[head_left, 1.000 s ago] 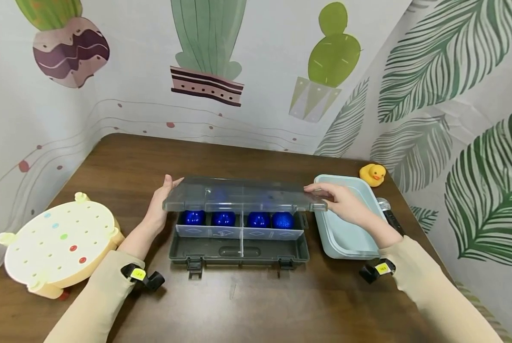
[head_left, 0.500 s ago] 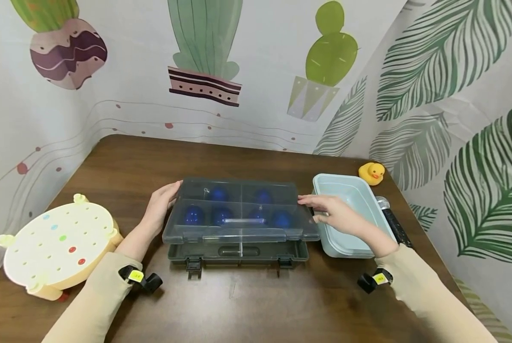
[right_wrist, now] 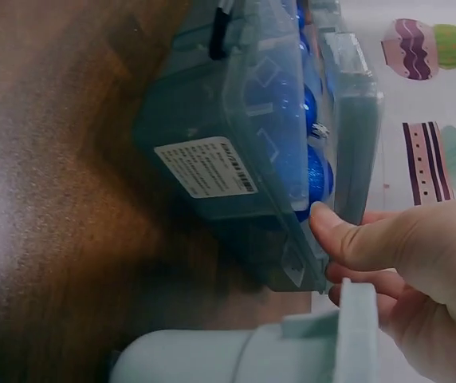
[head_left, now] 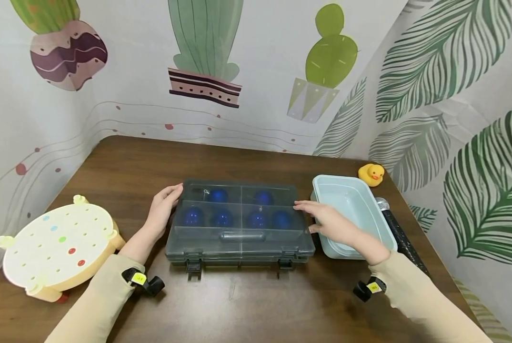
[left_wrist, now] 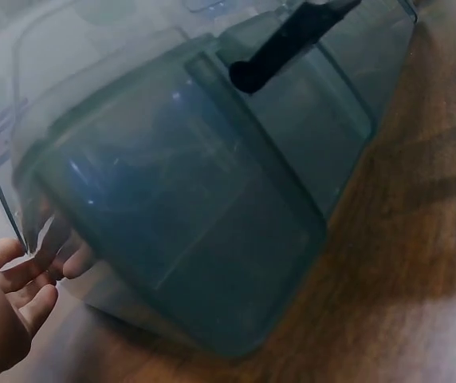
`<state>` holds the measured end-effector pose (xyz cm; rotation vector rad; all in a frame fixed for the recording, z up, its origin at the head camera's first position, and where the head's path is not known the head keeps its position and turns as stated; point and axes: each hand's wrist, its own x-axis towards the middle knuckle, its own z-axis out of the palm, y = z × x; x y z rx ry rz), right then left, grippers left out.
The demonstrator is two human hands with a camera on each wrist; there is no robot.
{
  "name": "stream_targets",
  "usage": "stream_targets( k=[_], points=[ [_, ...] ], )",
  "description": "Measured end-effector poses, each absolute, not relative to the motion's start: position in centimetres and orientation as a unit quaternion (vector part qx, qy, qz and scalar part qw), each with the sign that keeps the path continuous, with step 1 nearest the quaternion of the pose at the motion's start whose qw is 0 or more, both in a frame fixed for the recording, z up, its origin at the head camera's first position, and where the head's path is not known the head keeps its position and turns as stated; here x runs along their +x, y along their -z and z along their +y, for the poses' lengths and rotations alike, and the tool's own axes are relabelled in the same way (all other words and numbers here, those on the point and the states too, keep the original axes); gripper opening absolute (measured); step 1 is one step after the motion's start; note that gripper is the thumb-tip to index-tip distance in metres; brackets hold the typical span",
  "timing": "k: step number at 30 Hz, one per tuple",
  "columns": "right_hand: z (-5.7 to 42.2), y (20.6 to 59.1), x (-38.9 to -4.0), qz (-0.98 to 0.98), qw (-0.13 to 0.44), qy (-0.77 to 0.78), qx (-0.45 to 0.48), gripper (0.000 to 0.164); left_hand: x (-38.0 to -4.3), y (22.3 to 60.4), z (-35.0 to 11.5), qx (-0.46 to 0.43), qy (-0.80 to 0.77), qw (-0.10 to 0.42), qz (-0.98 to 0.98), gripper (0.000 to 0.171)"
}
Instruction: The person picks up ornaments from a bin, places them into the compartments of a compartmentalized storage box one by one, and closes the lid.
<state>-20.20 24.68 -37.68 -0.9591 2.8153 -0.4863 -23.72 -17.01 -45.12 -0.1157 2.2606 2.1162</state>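
Note:
A clear grey plastic storage box (head_left: 240, 238) stands in the middle of the table in the head view. Its see-through lid (head_left: 213, 240) lies almost down over the base, with a gap between them in the right wrist view. Several shiny blue balls (right_wrist: 316, 175) sit in the compartments. My left hand (head_left: 163, 207) holds the lid's left edge near the back; its curled fingers (left_wrist: 33, 279) meet that edge in the left wrist view. At the right edge my right hand (head_left: 330, 221) holds the lid, thumb by the rim. Two front latches (head_left: 193, 267) hang down.
A pale blue tub (head_left: 350, 190) stands close to the box, under my right forearm. Beyond it are a yellow rubber duck (head_left: 371, 175) and a black microphone (head_left: 399, 233). A round cream pegboard toy (head_left: 58, 243) lies left of my left arm.
The lid has swung down towards me, from raised above the base to nearly flat on it. Both hands have moved down with it; the base has stayed in place.

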Motion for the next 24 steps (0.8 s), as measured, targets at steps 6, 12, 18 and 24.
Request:
stream_targets(
  k=[6, 12, 18, 24],
  points=[
    [24.0, 38.0, -19.7, 0.936, 0.048, 0.126, -0.324, 0.059, -23.7, 45.2, -17.0, -0.032, -0.679, 0.014, 0.733, 0.053],
    [23.7, 38.2, -19.4, 0.94, 0.043, 0.101, -0.323, 0.06, -23.7, 44.9, -17.1, -0.028, -0.659, 0.032, 0.751, 0.055],
    [23.5, 37.8, -19.4, 0.935, 0.067, 0.101, -0.332, 0.055, -23.6, 44.3, -17.0, -0.011, -0.653, 0.052, 0.755, 0.063],
    [23.1, 36.8, -19.8, 0.934, 0.067, 0.107, -0.335, 0.05, -23.4, 43.5, -17.3, 0.013, -0.632, 0.058, 0.773, 0.071]
  ],
)
